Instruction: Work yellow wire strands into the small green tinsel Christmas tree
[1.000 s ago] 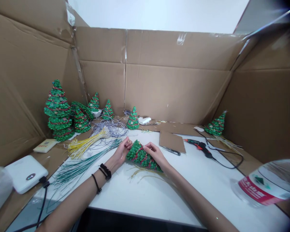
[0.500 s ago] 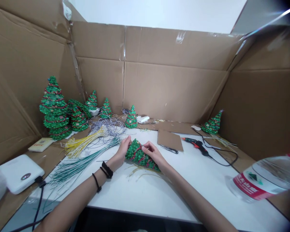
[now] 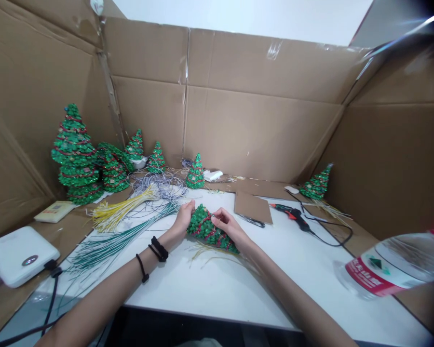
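Observation:
A small green beaded tree [image 3: 210,233] with a red garland lies tilted on its side over the white board [image 3: 188,289]. My left hand [image 3: 183,218] grips it at the left end, thumb raised. On its upper side my right hand [image 3: 228,225] pinches near the garland; whatever is between those fingertips is too small to make out. Thin yellowish wires [image 3: 217,255] stick out below the tree. Left of my left hand lie a bundle of green wires [image 3: 119,241] and a bundle of yellow stems [image 3: 121,209].
Several finished trees [image 3: 72,154] stand at the back left, one [image 3: 316,183] at the right. A cardboard square [image 3: 253,206], scissors [image 3: 252,221], a glue gun [image 3: 292,216] and a water bottle [image 3: 386,265] are on the right. A white device [image 3: 20,255] sits left.
The view has shifted slightly, so the surroundings sit a little lower left or higher in it. Both hands keep their hold on the tree, almost unchanged.

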The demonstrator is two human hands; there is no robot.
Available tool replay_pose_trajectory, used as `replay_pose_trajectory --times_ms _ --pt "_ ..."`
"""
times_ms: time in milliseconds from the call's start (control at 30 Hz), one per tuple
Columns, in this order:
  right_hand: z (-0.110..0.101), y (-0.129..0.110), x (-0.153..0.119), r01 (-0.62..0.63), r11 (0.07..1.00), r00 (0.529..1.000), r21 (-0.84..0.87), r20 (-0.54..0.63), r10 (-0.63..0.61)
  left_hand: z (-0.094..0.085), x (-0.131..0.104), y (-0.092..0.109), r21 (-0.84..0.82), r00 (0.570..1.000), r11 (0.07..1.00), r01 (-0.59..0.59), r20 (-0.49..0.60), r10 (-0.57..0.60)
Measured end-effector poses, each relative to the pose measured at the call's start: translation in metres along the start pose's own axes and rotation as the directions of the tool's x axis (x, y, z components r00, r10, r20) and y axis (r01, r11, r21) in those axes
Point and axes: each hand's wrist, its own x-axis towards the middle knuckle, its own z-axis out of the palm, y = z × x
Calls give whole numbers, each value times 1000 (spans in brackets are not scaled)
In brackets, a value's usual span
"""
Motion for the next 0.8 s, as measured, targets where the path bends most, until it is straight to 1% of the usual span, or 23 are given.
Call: replay_pose_trajectory --times_ms 167,367,600,800 --pt "-1 -1 1 -15 1000 1000 -15 3 15 -1 1 0 19 1000 1000 6 -17 -5" --pt "-2 -2 2 -18 998 1000 -66 1 18 0 1 1 -15 999 999 38 7 -38" --pt "-3 -3 2 -39 998 999 -45 14 40 0 0 2 23 999 999 41 -4 -41" --pt "-5 -6 3 -36 999 998 -36 43 38 0 2 1 20 999 999 40 -16 -40"
